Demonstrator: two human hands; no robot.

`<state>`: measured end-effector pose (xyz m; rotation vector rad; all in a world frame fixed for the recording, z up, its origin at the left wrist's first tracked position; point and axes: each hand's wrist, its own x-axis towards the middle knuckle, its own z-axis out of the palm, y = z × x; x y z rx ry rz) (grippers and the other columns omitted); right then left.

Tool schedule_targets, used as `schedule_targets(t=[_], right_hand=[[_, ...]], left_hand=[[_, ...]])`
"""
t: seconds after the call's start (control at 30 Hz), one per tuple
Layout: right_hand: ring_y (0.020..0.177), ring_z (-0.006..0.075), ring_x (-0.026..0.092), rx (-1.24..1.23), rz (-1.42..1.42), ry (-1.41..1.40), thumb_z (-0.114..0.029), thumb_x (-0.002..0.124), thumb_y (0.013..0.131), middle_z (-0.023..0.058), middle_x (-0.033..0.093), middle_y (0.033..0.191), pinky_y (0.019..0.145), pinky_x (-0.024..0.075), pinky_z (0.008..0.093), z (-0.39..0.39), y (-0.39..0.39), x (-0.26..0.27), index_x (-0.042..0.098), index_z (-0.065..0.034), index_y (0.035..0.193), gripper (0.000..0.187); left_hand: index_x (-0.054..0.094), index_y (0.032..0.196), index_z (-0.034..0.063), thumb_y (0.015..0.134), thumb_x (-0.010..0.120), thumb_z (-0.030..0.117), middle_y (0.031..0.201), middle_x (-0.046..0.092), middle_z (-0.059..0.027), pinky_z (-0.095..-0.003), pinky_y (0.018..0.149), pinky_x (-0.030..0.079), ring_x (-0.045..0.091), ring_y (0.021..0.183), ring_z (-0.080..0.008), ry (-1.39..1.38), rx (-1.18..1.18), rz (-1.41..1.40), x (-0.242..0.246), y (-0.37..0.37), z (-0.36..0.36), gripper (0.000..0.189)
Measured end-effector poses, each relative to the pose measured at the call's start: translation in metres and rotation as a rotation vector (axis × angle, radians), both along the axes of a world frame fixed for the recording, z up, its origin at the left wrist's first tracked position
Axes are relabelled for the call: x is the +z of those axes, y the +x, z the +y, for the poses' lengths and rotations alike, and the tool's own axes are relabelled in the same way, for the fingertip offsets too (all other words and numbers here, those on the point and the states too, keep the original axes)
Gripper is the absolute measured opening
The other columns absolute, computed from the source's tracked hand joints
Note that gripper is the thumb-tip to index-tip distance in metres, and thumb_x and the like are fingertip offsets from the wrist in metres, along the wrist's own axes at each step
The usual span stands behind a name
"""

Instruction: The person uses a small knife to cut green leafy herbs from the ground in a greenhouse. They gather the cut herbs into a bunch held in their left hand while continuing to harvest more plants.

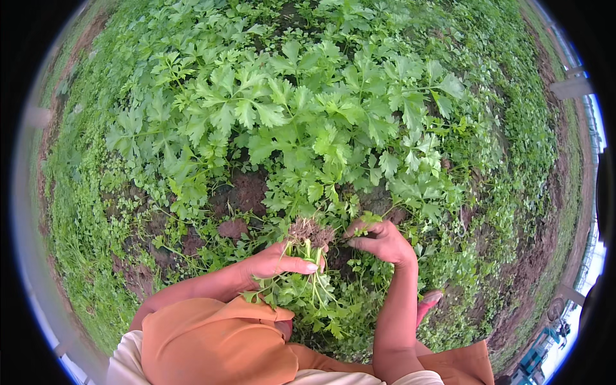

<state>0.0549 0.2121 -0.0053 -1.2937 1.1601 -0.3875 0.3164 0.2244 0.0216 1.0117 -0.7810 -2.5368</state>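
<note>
My left hand (279, 262) grips a bunch of uprooted celery-like plants (312, 260) around the stems. Their root clump (310, 232), caked with brown soil, points away from me, while the leaves (317, 298) hang toward my lap. To the right of the roots, my right hand (385, 240) is bent with thumb and forefinger pinched on a small leafy sprig (358, 233). Its fingertips are partly hidden by leaves. Just beyond both hands, larger celery-like plants (298, 115) with broad, lobed leaves grow densely from the ground.
Bare soil clods (233, 228) show among low green plants (500, 231) on both sides. An orange apron or cloth (216, 341) covers my lap. My shoe (431, 296) is at the right. Teal machinery (534, 353) stands at the far lower right, near a pale post (571, 88).
</note>
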Motion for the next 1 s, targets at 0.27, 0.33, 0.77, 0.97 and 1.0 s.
schedule_targets(t=[0.27,0.33,0.77,0.97,1.0], right_hand=[[0.054,0.0204,0.06,-0.95,0.486,-0.134,-0.011,0.065,0.075,0.0168,0.063,0.069,0.053,0.0465,0.0328,-0.042,-0.008,-0.04,0.062,0.0085,0.087,0.023],[0.067,0.0366,0.063,-0.836,0.809,-0.518,-0.018,0.071,0.067,0.0273,0.061,0.076,0.066,0.0487,0.0406,-0.054,0.003,-0.055,0.061,0.0112,0.08,0.033],[0.073,0.0159,0.059,-1.033,0.249,-0.514,-0.009,0.067,0.075,0.0141,0.066,0.083,0.072,0.0463,0.0302,-0.05,-0.004,-0.086,0.062,0.0065,0.095,0.026],[0.079,0.032,0.065,-0.924,0.631,-0.361,-0.018,0.07,0.073,0.0198,0.066,0.088,0.074,0.0484,0.0378,-0.052,-0.005,-0.07,0.063,0.0046,0.096,0.033],[0.081,0.0343,0.064,-0.877,0.662,-0.374,-0.018,0.07,0.072,0.0206,0.066,0.087,0.074,0.0481,0.0393,-0.054,-0.002,-0.064,0.063,0.0047,0.095,0.033]], left_hand=[[0.045,0.114,0.0059,0.079,0.064,0.017,0.092,0.059,-0.006,-0.0328,0.081,0.042,0.056,0.09,-0.0158,-0.015,0.003,0.007,0.003,-0.001,-0.001,0.042],[0.045,0.114,0.0058,0.079,0.064,0.017,0.092,0.059,-0.006,-0.0326,0.081,0.042,0.056,0.09,-0.0158,-0.035,-0.009,0.011,0.005,-0.002,0.0,0.041],[0.055,0.105,0.0064,0.081,0.065,0.019,0.094,0.06,-0.006,-0.0324,0.086,0.04,0.055,0.095,-0.0165,0.031,0.033,0.003,0.014,0.001,-0.001,0.029],[0.055,0.106,0.0067,0.081,0.064,0.02,0.095,0.06,-0.0054,-0.0325,0.086,0.04,0.054,0.094,-0.0161,0.02,0.042,-0.007,0.008,0.002,0.002,0.03],[0.055,0.107,0.0068,0.081,0.064,0.02,0.095,0.06,-0.0054,-0.0325,0.086,0.04,0.054,0.094,-0.0161,0.014,0.041,-0.005,0.01,0.002,0.0,0.03]])
